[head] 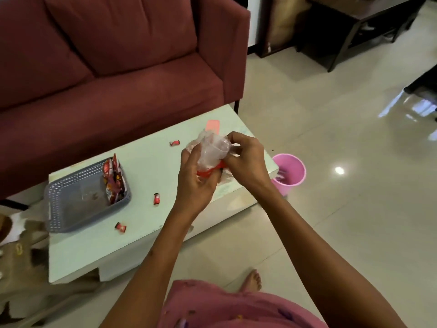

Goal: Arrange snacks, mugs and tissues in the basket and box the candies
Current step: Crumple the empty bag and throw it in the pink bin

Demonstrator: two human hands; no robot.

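Both hands meet above the right part of the pale table. My left hand and my right hand grip a crumpled clear plastic bag with something red at its lower end. A grey perforated basket sits on the table's left side, with red snack packets standing against its right wall. Three small red wrapped candies lie loose on the table: one at the back, one in the middle, one near the basket's front corner.
A maroon sofa stands behind the table. A pink bucket stands on the tiled floor at the table's right end. A pink flat object lies at the table's far edge. A dark side table is at the back right.
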